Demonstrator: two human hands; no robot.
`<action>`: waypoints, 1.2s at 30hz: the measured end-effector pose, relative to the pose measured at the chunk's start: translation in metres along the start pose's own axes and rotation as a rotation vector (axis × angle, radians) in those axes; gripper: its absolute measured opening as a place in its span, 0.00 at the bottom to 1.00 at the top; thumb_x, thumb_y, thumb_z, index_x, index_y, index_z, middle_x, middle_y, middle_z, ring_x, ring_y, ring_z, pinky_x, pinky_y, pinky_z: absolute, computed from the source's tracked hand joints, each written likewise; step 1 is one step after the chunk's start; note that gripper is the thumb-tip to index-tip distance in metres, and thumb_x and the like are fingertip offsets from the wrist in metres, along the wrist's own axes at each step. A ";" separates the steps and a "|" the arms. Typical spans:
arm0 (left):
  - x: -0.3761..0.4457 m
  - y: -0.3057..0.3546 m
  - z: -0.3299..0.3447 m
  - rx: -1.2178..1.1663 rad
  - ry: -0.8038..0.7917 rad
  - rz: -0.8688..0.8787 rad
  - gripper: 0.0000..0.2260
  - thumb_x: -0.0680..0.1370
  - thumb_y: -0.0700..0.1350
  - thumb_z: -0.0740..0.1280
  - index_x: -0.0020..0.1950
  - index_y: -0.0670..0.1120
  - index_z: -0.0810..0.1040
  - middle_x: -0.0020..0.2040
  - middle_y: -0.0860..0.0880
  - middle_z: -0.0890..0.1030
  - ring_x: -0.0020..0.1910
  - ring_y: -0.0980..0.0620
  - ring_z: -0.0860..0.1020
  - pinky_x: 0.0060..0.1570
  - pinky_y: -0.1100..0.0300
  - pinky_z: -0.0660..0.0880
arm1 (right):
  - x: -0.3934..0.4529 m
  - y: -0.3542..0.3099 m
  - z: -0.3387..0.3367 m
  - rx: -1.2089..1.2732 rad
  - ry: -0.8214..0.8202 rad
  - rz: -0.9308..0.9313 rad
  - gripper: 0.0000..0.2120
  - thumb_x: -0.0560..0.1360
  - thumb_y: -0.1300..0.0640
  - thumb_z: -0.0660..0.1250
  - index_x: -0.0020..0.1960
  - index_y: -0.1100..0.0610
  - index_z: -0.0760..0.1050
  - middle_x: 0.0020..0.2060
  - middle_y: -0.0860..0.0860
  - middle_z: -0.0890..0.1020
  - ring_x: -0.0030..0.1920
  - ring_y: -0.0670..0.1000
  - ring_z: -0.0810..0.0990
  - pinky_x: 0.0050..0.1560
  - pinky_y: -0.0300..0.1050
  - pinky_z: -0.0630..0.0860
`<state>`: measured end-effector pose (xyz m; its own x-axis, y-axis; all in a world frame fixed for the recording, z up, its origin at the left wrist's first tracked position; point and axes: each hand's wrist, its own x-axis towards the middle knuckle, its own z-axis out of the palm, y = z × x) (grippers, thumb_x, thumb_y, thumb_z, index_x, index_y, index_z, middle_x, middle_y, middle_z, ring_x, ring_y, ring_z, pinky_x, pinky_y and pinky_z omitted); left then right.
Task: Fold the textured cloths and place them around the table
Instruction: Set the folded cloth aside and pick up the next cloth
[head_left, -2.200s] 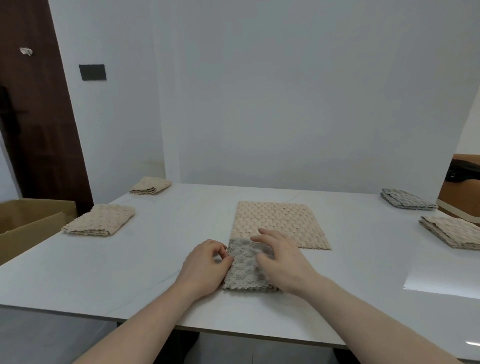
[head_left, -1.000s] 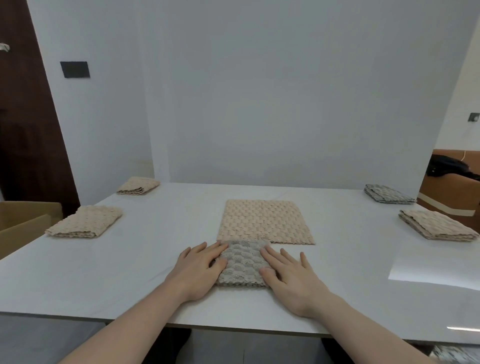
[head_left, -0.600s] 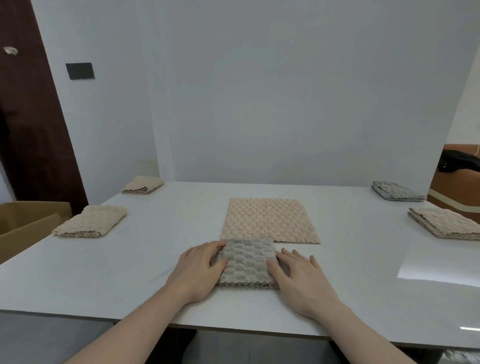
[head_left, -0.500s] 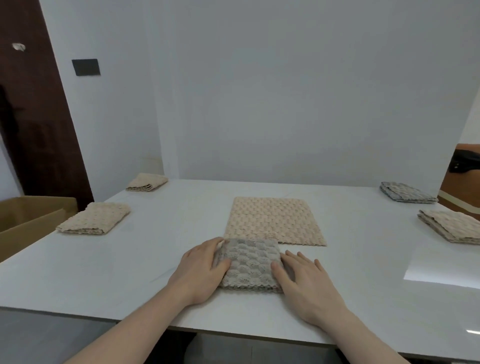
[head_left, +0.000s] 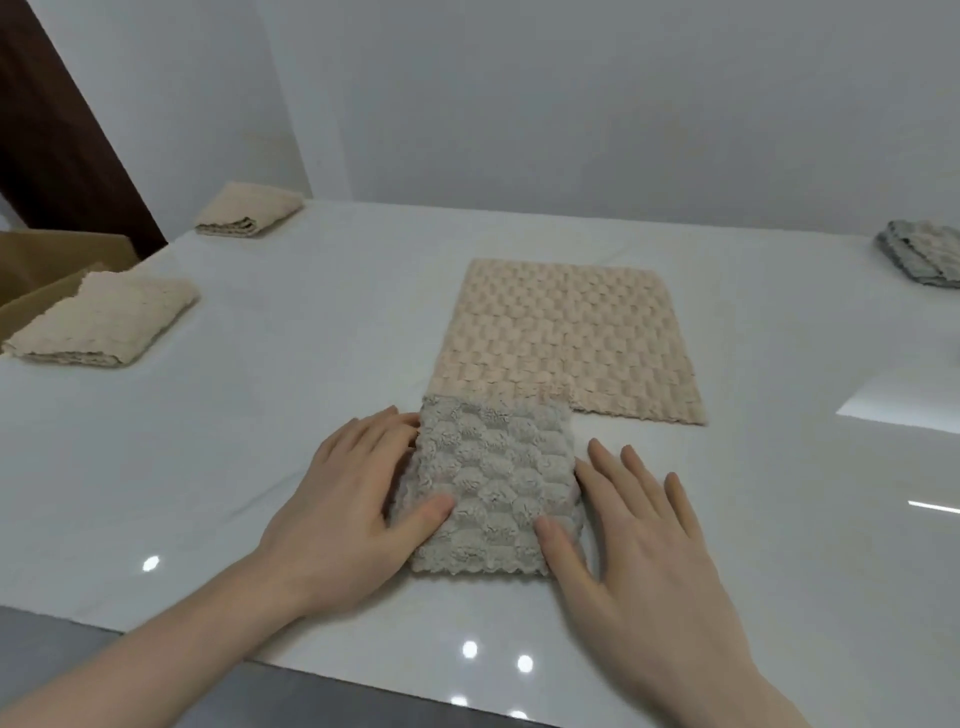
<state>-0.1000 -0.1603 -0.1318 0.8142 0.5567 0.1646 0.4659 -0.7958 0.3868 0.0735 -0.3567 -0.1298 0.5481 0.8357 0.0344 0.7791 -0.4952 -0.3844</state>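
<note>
Grey folded cloth (head_left: 493, 488) between flat hands (head_left: 358, 499), unfolded beige cloth (head_left: 566, 338) touching behind.

Left hand (head_left: 353, 499) and right hand (head_left: 639, 545) lie flat, fingers straight, palms down.

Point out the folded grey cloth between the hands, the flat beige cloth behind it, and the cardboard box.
folded grey cloth (head_left: 493, 483), head view, middle of its top face.
flat beige cloth (head_left: 566, 332), head view, centre of the spread surface.
cardboard box (head_left: 57, 260), head view, its open flap at the left edge.
</note>
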 end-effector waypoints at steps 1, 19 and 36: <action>0.000 0.001 -0.001 -0.026 0.005 0.000 0.29 0.78 0.71 0.55 0.74 0.59 0.66 0.73 0.65 0.66 0.76 0.62 0.60 0.76 0.57 0.57 | 0.001 0.000 -0.001 0.017 -0.007 0.005 0.35 0.77 0.28 0.42 0.80 0.40 0.52 0.79 0.33 0.48 0.80 0.38 0.38 0.81 0.48 0.37; -0.042 0.166 -0.124 -0.937 -0.102 -0.907 0.17 0.69 0.43 0.75 0.56 0.50 0.76 0.50 0.51 0.86 0.49 0.54 0.85 0.54 0.45 0.82 | -0.031 -0.059 -0.186 1.013 -0.400 0.627 0.13 0.73 0.68 0.69 0.55 0.58 0.74 0.41 0.53 0.88 0.40 0.49 0.87 0.40 0.39 0.79; -0.067 0.084 -0.211 -0.790 -0.036 -0.964 0.16 0.76 0.42 0.71 0.57 0.58 0.72 0.54 0.52 0.81 0.43 0.58 0.83 0.44 0.61 0.81 | 0.009 -0.161 -0.154 0.930 -0.591 0.569 0.11 0.74 0.53 0.77 0.49 0.60 0.83 0.38 0.50 0.88 0.39 0.48 0.87 0.38 0.39 0.79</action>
<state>-0.1887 -0.2139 0.0813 0.2712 0.8165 -0.5096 0.5531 0.3011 0.7768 0.0001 -0.3059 0.0747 0.3279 0.6558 -0.6800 -0.1688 -0.6676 -0.7252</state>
